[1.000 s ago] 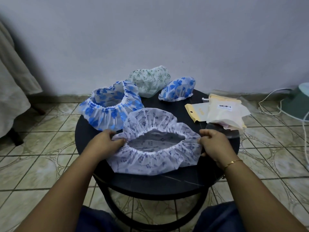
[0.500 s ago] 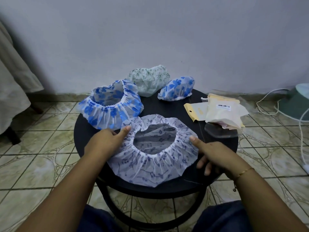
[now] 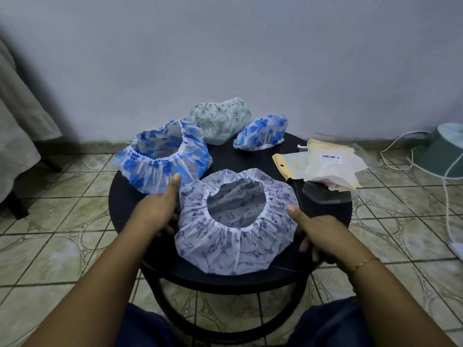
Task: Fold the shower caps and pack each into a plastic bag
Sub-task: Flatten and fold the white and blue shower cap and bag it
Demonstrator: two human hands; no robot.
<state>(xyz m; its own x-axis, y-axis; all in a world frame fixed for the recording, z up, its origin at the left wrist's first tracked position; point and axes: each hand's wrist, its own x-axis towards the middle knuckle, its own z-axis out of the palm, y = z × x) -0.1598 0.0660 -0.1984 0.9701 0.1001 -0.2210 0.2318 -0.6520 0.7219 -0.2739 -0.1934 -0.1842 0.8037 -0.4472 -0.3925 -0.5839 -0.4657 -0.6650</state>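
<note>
**Shower cap laid open on desk, hands at both sides**

The white shower cap with the dark blue print lies on the near half of the round black desk, elastic opening upward and roughly circular. The left hand rests at the cap's left edge, thumb extended toward the far side, fingers tucked beneath the rim; whether they pinch the material cannot be told. The right hand sits at the right edge, thumb lying on the gathered rim, fingers curled under the hand; its grasp likewise cannot be confirmed. A thin gold bracelet is on the right wrist.

A blue-flowered cap stands open at far left, touching the left thumb. A green-patterned cap and a smaller blue-flowered cap lie at the far edge. Plastic bags are stacked at right; one carries a barcode label, text unreadable. A clear bag lies just near of them.
</note>
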